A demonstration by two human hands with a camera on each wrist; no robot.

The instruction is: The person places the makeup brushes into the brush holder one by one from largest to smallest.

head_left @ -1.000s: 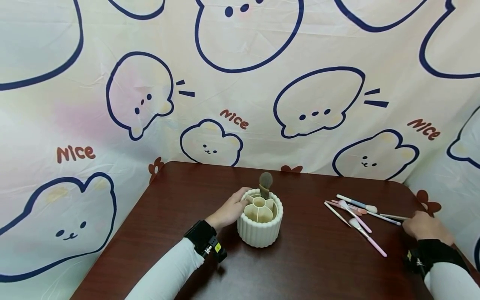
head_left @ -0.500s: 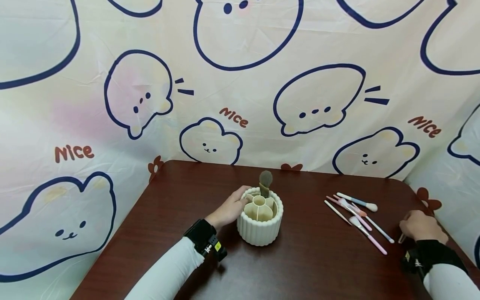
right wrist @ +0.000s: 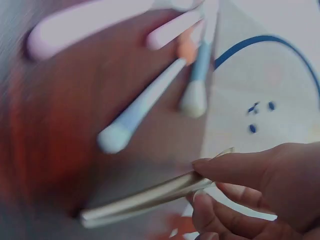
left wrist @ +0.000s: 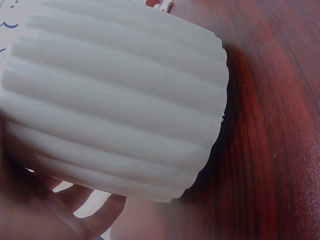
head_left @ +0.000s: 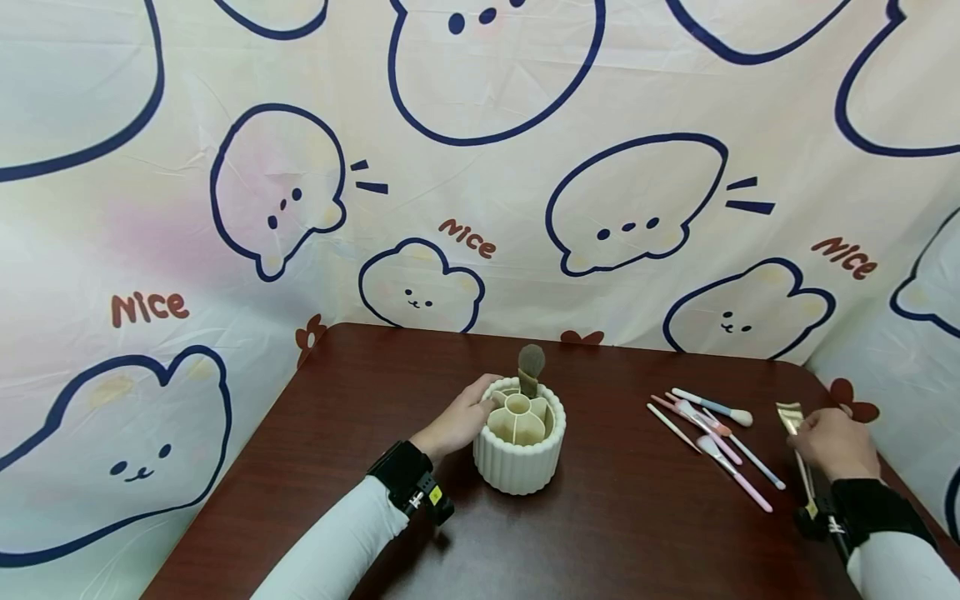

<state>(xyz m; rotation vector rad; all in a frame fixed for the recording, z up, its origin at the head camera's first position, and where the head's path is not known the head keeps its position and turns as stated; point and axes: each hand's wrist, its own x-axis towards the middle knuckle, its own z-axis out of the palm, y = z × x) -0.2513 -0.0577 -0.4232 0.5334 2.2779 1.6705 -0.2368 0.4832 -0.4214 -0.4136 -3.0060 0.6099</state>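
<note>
A cream ribbed brush holder [head_left: 517, 467] with a flower-shaped divider stands upright on the table. My left hand [head_left: 459, 417] grips its left side, fingers round the ribbed wall [left wrist: 115, 95] in the left wrist view. One dark makeup brush [head_left: 531, 367] rises bristles-up from the holder's back compartment. At the right, my right hand [head_left: 838, 446] pinches a pair of gold tweezers [head_left: 789, 417] between thumb and fingers. Its wide end points away from me, and two slim arms [right wrist: 135, 201] show in the right wrist view. Part of the tweezers is hidden by the fingers.
Left of my right hand lies a loose pile of several makeup brushes [head_left: 738, 479], pink, white and blue-handled, some crossing. The dark brown table [head_left: 615, 533] meets a printed cloth backdrop [head_left: 525, 192] at its back and sides.
My right hand has drawn back a little from the pile's far right, turning the tweezers from mostly hidden to pointing away. One blue-handled brush has shifted. The left hand stays on the holder.
</note>
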